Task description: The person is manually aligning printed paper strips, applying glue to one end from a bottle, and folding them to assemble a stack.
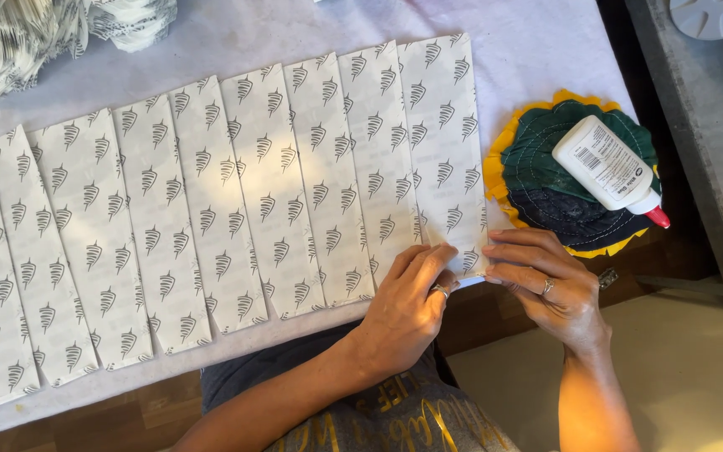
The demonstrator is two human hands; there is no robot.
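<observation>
Both hands pinch the bottom corner of the last paper strip (445, 151): the left hand (407, 305) presses it flat, the right hand (546, 280) grips its edge. Overlapping white printed strips (161, 226) fan leftward over a pale cloth (529, 50). Just right, a glue bottle (608, 167) lies on a round quilted fabric mat (546, 201).

Both forearms are bare, with no sleeves in view. The left hand (407, 305) wears a silver-looking ring, and the right hand (546, 285) wears another ring, possibly set with a small stone. The torso is covered by a grey shirt (395, 410) with gold lettering.
</observation>
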